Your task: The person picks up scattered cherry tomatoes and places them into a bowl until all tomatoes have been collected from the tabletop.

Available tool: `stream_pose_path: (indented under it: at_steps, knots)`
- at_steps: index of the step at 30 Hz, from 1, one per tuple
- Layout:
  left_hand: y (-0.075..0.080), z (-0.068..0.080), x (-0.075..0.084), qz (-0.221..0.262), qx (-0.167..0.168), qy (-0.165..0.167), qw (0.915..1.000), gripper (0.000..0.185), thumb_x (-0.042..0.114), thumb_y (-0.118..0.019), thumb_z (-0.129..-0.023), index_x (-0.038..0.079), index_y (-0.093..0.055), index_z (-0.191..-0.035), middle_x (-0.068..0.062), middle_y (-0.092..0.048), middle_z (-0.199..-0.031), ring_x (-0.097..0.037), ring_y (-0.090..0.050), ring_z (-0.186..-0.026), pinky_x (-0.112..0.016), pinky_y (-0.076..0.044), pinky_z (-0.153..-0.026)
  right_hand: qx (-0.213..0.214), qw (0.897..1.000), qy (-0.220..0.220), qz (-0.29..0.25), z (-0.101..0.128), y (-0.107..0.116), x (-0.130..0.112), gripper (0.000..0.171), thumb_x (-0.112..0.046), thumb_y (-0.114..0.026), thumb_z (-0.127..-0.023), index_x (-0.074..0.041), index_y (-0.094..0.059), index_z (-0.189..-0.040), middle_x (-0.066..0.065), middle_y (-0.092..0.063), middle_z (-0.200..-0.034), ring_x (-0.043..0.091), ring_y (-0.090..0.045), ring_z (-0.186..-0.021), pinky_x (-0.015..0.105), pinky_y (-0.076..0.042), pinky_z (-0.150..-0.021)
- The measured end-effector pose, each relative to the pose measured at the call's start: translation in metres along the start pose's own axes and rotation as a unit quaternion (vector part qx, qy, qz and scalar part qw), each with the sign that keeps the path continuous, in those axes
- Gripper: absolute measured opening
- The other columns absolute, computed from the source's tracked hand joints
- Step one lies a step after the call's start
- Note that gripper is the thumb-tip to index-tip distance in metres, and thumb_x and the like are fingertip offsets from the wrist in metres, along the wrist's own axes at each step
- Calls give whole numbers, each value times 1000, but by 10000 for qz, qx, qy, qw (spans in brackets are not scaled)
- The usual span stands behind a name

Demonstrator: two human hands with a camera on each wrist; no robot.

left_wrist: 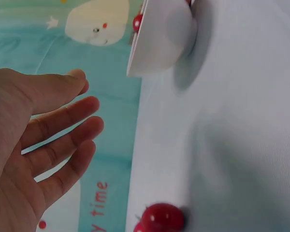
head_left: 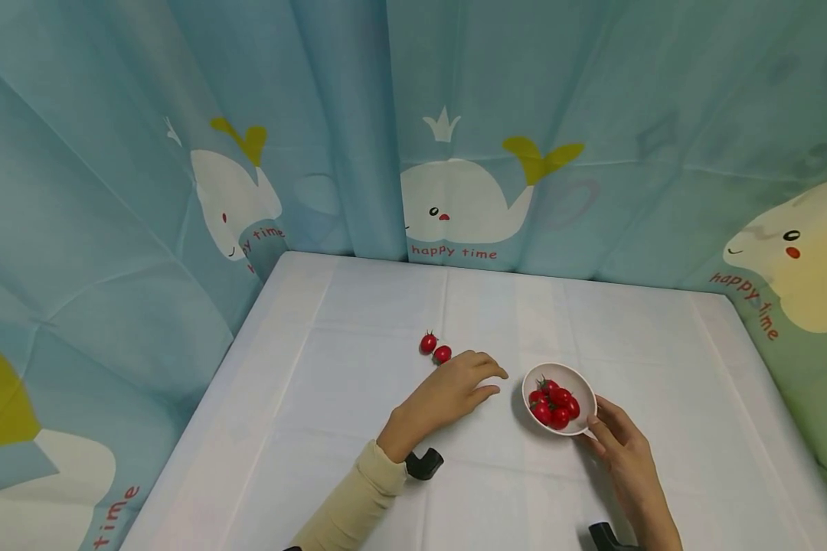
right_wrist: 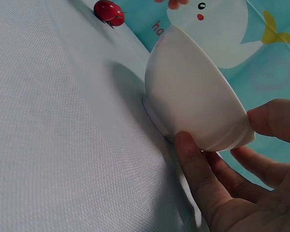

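Observation:
A small white bowl (head_left: 583,422) holds several red cherry tomatoes (head_left: 560,397), some with green stems. My right hand (head_left: 623,451) grips its right side; in the right wrist view the thumb lies at the rim and the fingers (right_wrist: 195,169) reach under the bowl wall (right_wrist: 193,92). To the left of the bowl, my left hand (head_left: 451,386) hovers over the table, fingers relaxed and spread apart, holding nothing. Two loose cherry tomatoes (head_left: 429,343) lie just beyond it, close together. In the left wrist view the left palm (left_wrist: 19,159) is bare.
A white cloth (head_left: 358,367) covers the table. Blue curtains (head_left: 344,115) printed with whales hang along the back and left edges, and a green part hangs at the right. Black wrist straps (head_left: 424,464) show at both wrists.

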State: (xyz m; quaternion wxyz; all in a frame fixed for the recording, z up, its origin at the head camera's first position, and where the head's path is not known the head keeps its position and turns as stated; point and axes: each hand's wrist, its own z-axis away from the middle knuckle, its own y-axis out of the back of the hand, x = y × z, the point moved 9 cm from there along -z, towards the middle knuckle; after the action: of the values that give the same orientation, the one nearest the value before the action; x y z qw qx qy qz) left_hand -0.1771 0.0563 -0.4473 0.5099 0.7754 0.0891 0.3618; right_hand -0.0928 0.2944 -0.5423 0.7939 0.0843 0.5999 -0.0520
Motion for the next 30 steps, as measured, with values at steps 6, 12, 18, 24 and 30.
stream_pose_path:
  at_steps: [6,12,18,24,30]
  knots:
    - [13,11,-19,262,575,524,9966,29,19,-69,-102,13,-70,-130,0,-71,-127,-16,-67,-112,-27,-56,-99,8,10000,-26,31,0,0,0,68,-24,-60,-107,5,-27,-159,-21,-49,-127,-20,-56,-109,11,-56,-89]
    - [25,23,-39,479,1446,1084,9824,28,14,-73,-99,9,-71,-126,-4,-72,-119,-19,-67,-97,-29,-58,-87,-4,10000,-9,25,0,0,0,67,-23,-59,-108,5,-27,-159,-21,-48,-128,-20,-55,-110,11,-55,-89]
    - [31,37,-59,449,1929,1716,9650,37,12,-75,-96,7,-68,-132,-10,-71,-117,-22,-66,-103,-34,-59,-91,42,9999,-16,137,0,-1,0,69,-30,-59,-107,3,-28,-159,-12,-44,-137,-20,-54,-111,13,-56,-89]
    - [35,43,-75,81,2046,2060,9569,45,18,-77,-96,8,-64,-138,-11,-70,-124,-24,-66,-108,-36,-59,-89,40,9999,-4,140,0,-1,0,68,-30,-59,-107,2,-29,-159,-8,-43,-141,-19,-54,-112,13,-57,-90]
    - [33,45,-89,-161,1841,2454,9516,47,23,-77,-96,10,-64,-139,-11,-68,-129,-28,-67,-115,-41,-60,-91,35,9999,-76,144,0,-2,0,69,-31,-59,-107,1,-28,-160,-6,-42,-144,-19,-54,-111,13,-56,-90]
